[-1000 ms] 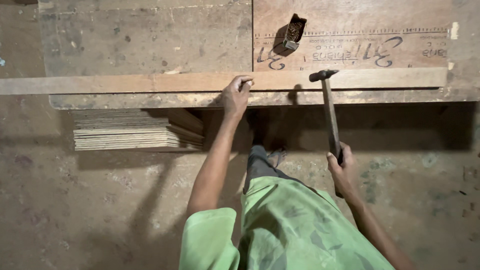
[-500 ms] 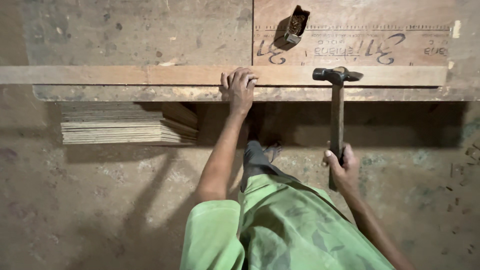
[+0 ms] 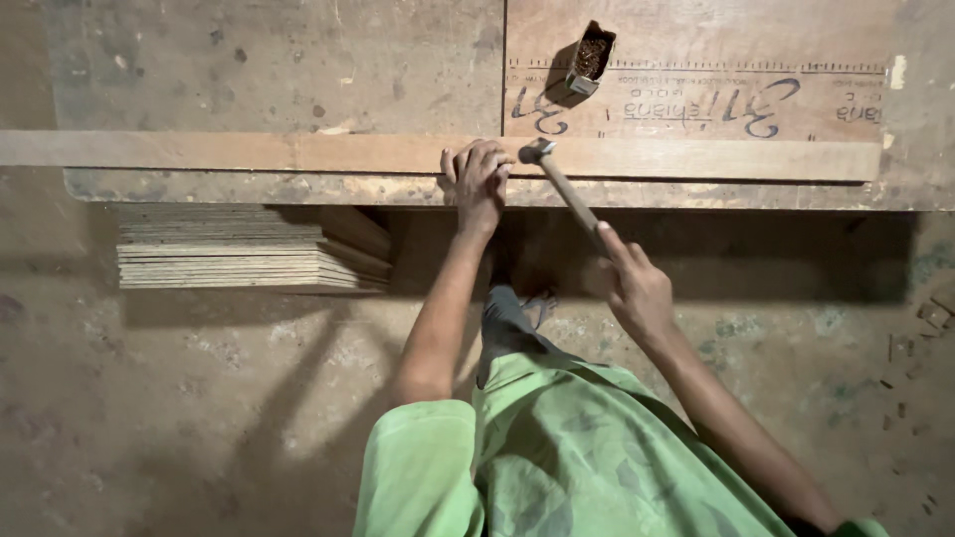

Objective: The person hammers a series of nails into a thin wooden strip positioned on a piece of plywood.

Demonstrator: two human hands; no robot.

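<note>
Long wooden strip (image 3: 696,157) along the workbench (image 3: 249,186) front edge: stiff and light, best pinned from above. Left hand (image 3: 477,179) presses it, fingers curled together; right hand (image 3: 637,288), clamped on the handle, sets the top-heavy hammer (image 3: 559,179) head just beside the left fingertips.

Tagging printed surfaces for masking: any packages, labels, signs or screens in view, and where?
Small open box: top centre on the workbench, tilted, dark carton, brownish contents.
Printed board: top right of the bench, brown panel, dark handwritten marks, ruler-like tick line.
No screens or signs.
</note>
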